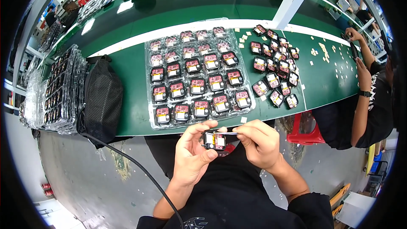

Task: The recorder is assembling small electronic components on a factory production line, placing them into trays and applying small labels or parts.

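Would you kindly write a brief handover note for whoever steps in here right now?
Left hand: grips a small black module by its edges.
Right hand: pinches at the module's right side.
Clear tray on the green bench: holds rows of similar modules.
Loose modules lie piled to the tray's right, with small paper tabs scattered beyond.
Stacked trays and a black mesh bag sit to the left.

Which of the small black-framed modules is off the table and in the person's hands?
The module pinched between the left hand and right hand, below the table edge. All the others lie in the clear tray or in the loose pile on the green table.
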`<act>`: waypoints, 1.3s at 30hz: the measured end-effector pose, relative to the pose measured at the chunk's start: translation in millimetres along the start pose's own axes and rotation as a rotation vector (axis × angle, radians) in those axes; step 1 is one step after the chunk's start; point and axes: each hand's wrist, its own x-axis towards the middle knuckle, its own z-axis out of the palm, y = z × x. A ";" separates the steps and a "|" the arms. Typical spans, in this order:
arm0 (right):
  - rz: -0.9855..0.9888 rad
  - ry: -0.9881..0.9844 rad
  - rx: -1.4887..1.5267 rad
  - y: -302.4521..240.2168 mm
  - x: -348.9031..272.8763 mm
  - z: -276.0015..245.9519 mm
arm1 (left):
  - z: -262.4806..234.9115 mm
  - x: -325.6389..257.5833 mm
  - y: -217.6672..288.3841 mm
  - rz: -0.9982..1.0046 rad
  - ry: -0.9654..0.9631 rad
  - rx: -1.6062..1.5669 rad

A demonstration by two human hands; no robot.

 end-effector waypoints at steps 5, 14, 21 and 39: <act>-0.108 0.037 -0.172 -0.4 -0.5 0.6 | -1.3 -0.5 -3.3 0.039 0.019 0.054; -0.088 0.089 -0.160 2.1 -10.2 10.5 | 1.8 -4.0 -2.1 -0.005 0.037 -0.010; -0.068 0.099 -0.151 -1.8 -12.1 12.7 | 4.8 -7.4 -7.5 0.031 0.081 0.031; -0.140 0.058 -0.263 1.5 -11.9 8.7 | 7.5 -6.2 -4.5 0.053 0.106 0.082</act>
